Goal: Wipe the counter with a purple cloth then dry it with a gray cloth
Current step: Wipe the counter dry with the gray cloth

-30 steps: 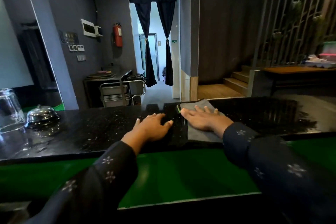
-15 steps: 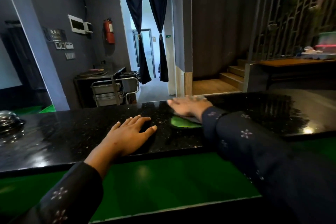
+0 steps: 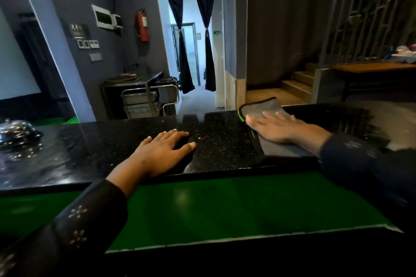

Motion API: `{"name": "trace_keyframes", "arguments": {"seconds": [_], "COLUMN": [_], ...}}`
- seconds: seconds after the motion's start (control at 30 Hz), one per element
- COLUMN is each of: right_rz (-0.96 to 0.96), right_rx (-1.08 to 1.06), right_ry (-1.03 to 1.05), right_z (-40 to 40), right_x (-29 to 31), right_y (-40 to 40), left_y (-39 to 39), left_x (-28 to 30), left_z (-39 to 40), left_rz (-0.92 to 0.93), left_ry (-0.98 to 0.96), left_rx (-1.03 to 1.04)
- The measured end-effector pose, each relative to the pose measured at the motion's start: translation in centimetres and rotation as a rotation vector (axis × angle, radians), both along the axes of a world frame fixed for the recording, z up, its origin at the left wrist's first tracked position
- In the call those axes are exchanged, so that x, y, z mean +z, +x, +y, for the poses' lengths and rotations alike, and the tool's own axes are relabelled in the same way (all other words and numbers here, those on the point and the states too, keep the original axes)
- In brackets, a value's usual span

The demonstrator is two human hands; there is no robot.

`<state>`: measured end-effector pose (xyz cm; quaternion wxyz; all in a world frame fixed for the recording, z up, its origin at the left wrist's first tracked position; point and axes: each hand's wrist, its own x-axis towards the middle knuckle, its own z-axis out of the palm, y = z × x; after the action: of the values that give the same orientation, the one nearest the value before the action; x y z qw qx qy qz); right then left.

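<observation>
A gray cloth (image 3: 266, 107) with a green-trimmed edge lies flat on the black speckled counter (image 3: 220, 135), right of centre, its far corner reaching past the counter's back edge. My right hand (image 3: 282, 128) presses flat on top of the cloth, fingers spread and pointing left. My left hand (image 3: 164, 150) rests palm-down on the bare counter near its front edge, a short gap left of the cloth, holding nothing. No purple cloth is in view.
A shiny metal service bell (image 3: 16, 129) sits on the counter at the far left. A lower green surface (image 3: 225, 207) runs below the counter's front edge. Beyond the counter are a metal trolley (image 3: 148, 101), a curtained doorway and wooden steps.
My right hand has slid the gray cloth to the right and back from the far edge; the cloth now lies flatter. My left hand has stayed in place on the counter.
</observation>
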<state>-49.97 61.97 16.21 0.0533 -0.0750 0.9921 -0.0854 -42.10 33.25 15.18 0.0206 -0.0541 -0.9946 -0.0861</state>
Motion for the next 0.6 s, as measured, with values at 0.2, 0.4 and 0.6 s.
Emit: {"name": "trace_keyframes", "arguments": {"seconds": [0.2,0.4,0.6], "right_rz": [0.108,-0.014,0.015], "right_rx": [0.180,-0.012,-0.009], "right_ry": [0.008,-0.008,-0.014], "right_z": [0.6,1.0,2.2], "right_x": [-0.9,0.1,-0.7], "right_y": [9.5,3.9,7.8], "left_y": [1.2,0.6,-1.5], "left_x": [0.7,1.3,-0.3], "left_z": [1.4,8.4,12.2], "left_rz": [0.218,0.147,0.047], "left_ry": [0.016,0.163,0.029], "left_rx": [-0.033,-0.193,-0.141]}}
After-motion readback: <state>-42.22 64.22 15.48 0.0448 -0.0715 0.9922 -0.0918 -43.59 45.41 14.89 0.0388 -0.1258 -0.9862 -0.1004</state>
